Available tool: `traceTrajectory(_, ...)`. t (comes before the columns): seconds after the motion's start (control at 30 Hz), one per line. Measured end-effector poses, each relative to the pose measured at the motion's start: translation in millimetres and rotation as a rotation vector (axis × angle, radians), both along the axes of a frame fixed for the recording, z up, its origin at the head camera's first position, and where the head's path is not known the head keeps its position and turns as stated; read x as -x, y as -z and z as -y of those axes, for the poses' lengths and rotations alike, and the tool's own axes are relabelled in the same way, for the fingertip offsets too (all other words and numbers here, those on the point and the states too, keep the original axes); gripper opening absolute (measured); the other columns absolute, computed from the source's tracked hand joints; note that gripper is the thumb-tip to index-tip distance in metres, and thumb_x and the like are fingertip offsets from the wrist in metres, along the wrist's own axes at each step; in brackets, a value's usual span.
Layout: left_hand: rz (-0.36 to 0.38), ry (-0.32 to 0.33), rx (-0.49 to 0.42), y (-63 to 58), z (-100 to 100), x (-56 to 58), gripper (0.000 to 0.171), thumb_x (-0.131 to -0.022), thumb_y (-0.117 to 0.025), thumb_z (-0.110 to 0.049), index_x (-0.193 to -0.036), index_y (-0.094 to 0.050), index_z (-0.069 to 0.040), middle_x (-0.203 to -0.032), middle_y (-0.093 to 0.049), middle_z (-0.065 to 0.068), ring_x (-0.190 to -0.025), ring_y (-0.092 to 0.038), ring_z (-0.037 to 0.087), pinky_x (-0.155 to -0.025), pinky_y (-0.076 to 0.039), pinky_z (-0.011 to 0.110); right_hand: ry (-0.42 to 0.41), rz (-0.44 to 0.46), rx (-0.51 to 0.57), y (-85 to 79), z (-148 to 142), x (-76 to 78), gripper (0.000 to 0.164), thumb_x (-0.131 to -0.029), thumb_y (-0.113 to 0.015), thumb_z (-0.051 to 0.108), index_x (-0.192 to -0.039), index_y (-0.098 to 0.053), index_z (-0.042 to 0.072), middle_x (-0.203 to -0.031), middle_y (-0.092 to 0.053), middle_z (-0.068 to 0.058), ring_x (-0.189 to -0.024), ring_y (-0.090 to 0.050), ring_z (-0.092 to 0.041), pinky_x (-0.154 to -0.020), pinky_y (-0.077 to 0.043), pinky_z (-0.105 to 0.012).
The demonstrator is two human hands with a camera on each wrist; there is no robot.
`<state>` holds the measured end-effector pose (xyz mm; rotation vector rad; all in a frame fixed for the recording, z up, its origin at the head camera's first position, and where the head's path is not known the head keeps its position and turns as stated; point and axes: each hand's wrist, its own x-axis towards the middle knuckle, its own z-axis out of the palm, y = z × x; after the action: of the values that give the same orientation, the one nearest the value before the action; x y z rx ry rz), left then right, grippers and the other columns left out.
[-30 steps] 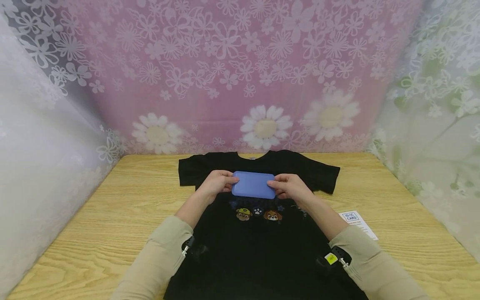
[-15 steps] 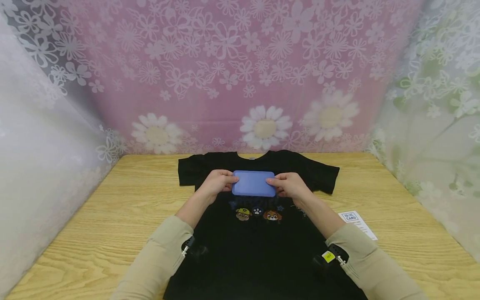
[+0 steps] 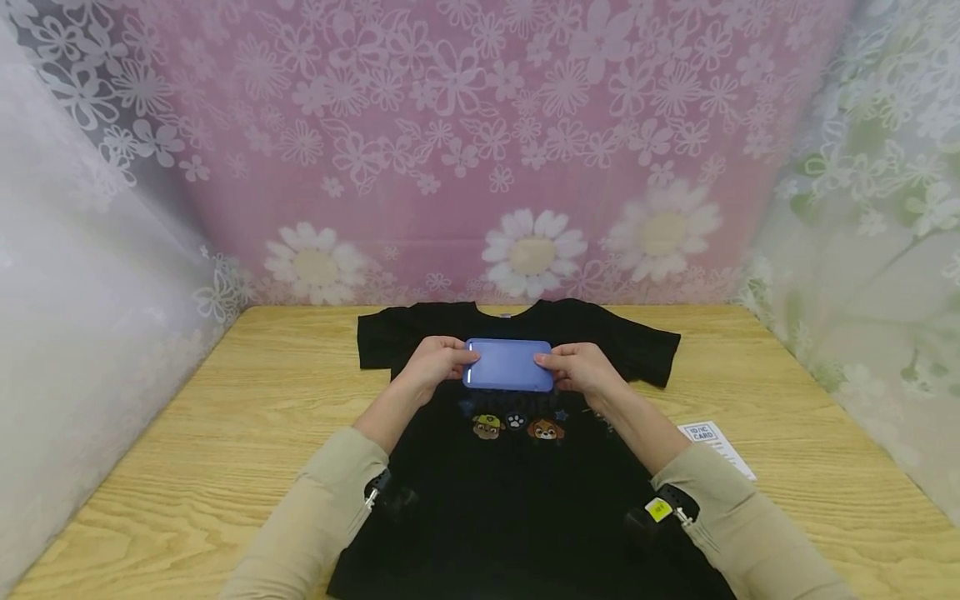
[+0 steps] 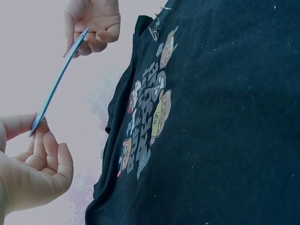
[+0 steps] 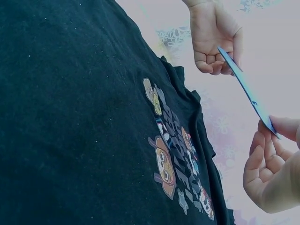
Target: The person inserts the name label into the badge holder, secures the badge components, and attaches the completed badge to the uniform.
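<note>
Blue panel (image 3: pixel 507 365), held up at the centre of the head view, apart from the black shirt (image 3: pixel 525 517) spread on a wooden bench (image 3: pixel 187 467). The left hand (image 3: pixel 437 367) has its grip pinched on the panel's left end, thumb in front; the right hand's (image 3: pixel 585 369) grip pinches the right end the same way. Both wrist views show the panel nearly edge-on, thin and perhaps slightly bowed. A cartoon print (image 3: pixel 516 427) sits on the shirt just below the panel in the head view. A white slip (image 3: pixel 716 446) marked "ID/IC CARD" lies to the right, partly behind the right forearm. A small metal piece (image 4: pixel 155 30), unclear in shape, lies on the shirt at the top of the left wrist view.

The likely trouble is a slip: only the ends are pinched, so a loosened thumb could let one side swing down onto the shirt. Squeezing the hands inward might bend the panel. A lowered right sleeve (image 3: pixel 738 525) could nudge the slip.
</note>
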<state>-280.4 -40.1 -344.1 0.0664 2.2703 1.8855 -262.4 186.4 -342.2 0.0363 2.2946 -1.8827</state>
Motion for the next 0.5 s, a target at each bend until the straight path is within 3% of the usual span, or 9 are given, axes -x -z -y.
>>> traceTrajectory(0.2,0.01,-0.002,-0.008,1.0,-0.5,-0.5,0.014,-0.084,-0.066,-0.009,-0.085,-0.062,0.004,-0.079,-0.057,0.007,-0.067,-0.052,0.016,-0.087,-0.044,0.047,-0.018,0.029,0.031,3.0,-1.7,1.5,0.018,-0.086,-0.065,0.016,-0.073,-0.059,0.006,-0.064,-0.054,0.001,-0.06,-0.053,-0.01,-0.059,-0.046,-0.026)
traceTrajectory(0.5,-0.013,-0.013,0.009,-1.3,-2.2,0.5,0.013,-0.084,-0.067,-0.01,-0.082,-0.061,0.002,-0.072,-0.056,0.004,-0.063,-0.052,0.014,-0.083,-0.046,0.045,0.058,0.052,0.035,6.2,-4.1,2.9,0.018,-0.084,-0.07,0.02,-0.089,-0.064,0.003,-0.079,-0.059,-0.001,-0.07,-0.058,-0.013,-0.073,-0.049,-0.035)
